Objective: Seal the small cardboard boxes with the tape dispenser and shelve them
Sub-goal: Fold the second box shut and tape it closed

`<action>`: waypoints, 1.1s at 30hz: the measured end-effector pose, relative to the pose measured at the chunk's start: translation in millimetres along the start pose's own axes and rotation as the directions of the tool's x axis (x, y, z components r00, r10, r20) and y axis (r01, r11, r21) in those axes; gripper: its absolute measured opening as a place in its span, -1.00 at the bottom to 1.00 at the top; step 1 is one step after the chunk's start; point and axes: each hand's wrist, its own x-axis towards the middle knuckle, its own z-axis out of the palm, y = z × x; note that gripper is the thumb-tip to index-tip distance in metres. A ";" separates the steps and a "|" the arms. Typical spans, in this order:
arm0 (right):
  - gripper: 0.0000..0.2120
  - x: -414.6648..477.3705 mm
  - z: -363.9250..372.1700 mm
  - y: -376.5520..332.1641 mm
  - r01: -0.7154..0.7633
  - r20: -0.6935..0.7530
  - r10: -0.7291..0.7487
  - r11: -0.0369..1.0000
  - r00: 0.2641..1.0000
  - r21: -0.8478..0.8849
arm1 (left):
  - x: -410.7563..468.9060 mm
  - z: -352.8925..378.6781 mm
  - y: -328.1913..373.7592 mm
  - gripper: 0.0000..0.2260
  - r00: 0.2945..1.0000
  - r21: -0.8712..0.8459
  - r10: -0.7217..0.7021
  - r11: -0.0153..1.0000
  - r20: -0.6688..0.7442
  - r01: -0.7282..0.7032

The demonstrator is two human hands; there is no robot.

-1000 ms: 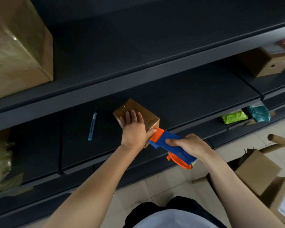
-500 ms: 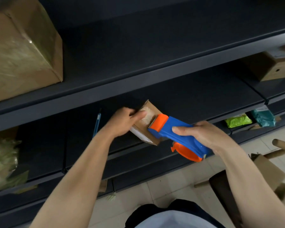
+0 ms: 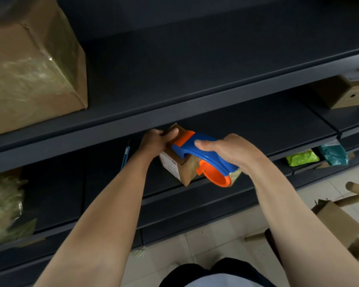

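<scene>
Box [image 3: 173, 165]: small, card, label on one face; held tilted just before the middle shelf [image 3: 257, 129]. Likely light, stiff at the edges, flaps yielding; best gripped at corners, clear of the seam. Left hand [image 3: 154, 141]: curled round its far end. Dispenser [image 3: 203, 154]: orange head against the Box. Right hand [image 3: 230, 151]: wrapped round the blue handle

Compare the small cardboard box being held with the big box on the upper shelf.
The small box is far smaller than the big box. The left hand grips the small box, tilted; the big box sits flat on the upper shelf, untouched. The tape dispenser, held by the right hand, is against the small box, not the big box. Both are brown cardboard.
</scene>
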 end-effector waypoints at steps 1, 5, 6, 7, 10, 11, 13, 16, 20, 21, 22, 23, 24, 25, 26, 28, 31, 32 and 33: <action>-0.36 -2.4 -6.4 7.7 -0.010 0.002 0.010 1.000 1.000 -0.008 | 3.8 -0.1 -0.8 -0.48 1.000 0.015 -0.004 1.000 -0.014 0.004; -0.47 -22.7 -36.8 66.1 -0.085 0.114 0.077 0.995 0.991 0.061 | 8.1 0.1 -1.9 -0.44 1.000 0.034 -0.024 0.999 -0.004 0.024; -0.47 -23.0 -37.8 78.4 -0.109 0.114 0.098 0.990 0.989 0.091 | 8.2 0.5 -2.4 -0.48 1.000 0.033 -0.017 0.999 -0.005 0.017; -0.50 -20.8 -34.0 87.0 -0.126 0.119 0.111 0.984 0.987 0.128 | 7.0 0.9 -2.0 -0.51 1.000 0.036 -0.006 0.999 -0.005 0.006; -0.63 -0.6 -12.5 88.9 -0.148 0.187 0.117 0.976 0.975 0.158 | 0.0 2.9 3.0 -0.54 1.000 0.054 0.018 0.998 -0.019 -0.017; -0.65 7.7 -6.5 85.6 -0.133 0.203 0.096 0.976 0.974 0.175 | -3.2 3.7 5.7 -0.53 0.998 0.075 0.026 0.997 -0.053 -0.022; -0.68 23.6 -1.4 81.6 -0.098 0.188 0.063 0.978 0.980 0.182 | -11.0 7.9 11.7 -0.55 0.973 0.158 0.102 0.985 -0.205 -0.070; -0.56 33.7 -0.9 81.6 -0.107 0.171 0.085 0.987 0.982 0.121 | -22.8 20.3 22.9 -0.68 0.898 0.534 0.334 0.834 -0.287 -0.140; -0.52 33.8 3.6 84.6 -0.093 0.179 0.062 0.980 0.982 0.176 | -33.8 30.0 31.5 -0.19 0.979 0.675 0.181 0.735 -0.098 -0.068; -0.56 33.2 4.8 85.2 -0.083 0.177 0.050 0.978 0.983 0.189 | -35.8 32.5 30.4 -0.05 0.989 0.690 0.138 0.721 -0.055 -0.062; -0.56 32.0 5.1 84.6 -0.066 0.175 0.033 0.980 0.984 0.187 | -37.6 35.2 30.6 0.03 0.992 0.707 0.122 0.705 -0.033 -0.064; -0.54 31.2 5.0 85.1 -0.055 0.167 0.026 0.983 0.986 0.174 | -37.2 36.6 30.2 0.04 0.992 0.711 0.125 0.700 -0.031 -0.066; -0.51 27.9 3.5 84.0 -0.039 0.165 0.013 0.986 0.986 0.160 | -35.9 36.5 30.2 0.01 0.990 0.695 0.128 0.717 -0.051 -0.057; -0.50 25.4 0.4 83.8 -0.028 0.152 0.005 0.988 0.988 0.154 | -34.5 33.2 30.2 -0.03 0.991 0.648 0.119 0.760 -0.058 -0.053; -0.51 20.6 -4.4 81.6 -0.023 0.138 0.002 0.988 0.990 0.154 | -35.5 27.5 32.5 -0.07 0.995 0.565 0.084 0.824 -0.054 -0.038; -0.46 11.7 -15.1 73.8 -0.012 0.100 -0.001 0.991 0.995 0.136 | -30.4 13.4 26.0 -0.20 1.000 0.310 0.003 0.951 0.013 -0.006; -0.45 4.8 -15.0 49.3 0.014 0.053 -0.015 1.000 0.998 0.017 | -24.4 -5.0 -0.2 -0.28 0.975 0.055 -0.107 0.994 0.193 0.098; -0.46 7.3 -9.3 40.0 0.025 0.046 -0.023 0.999 0.999 -0.029 | -19.8 -6.4 -10.9 -0.37 0.967 -0.009 -0.116 0.993 0.229 0.121; -0.46 9.7 -1.8 30.1 0.030 0.048 -0.027 0.998 0.998 -0.064 | -18.2 -5.8 -17.4 -0.51 0.963 -0.061 -0.115 0.989 0.242 0.133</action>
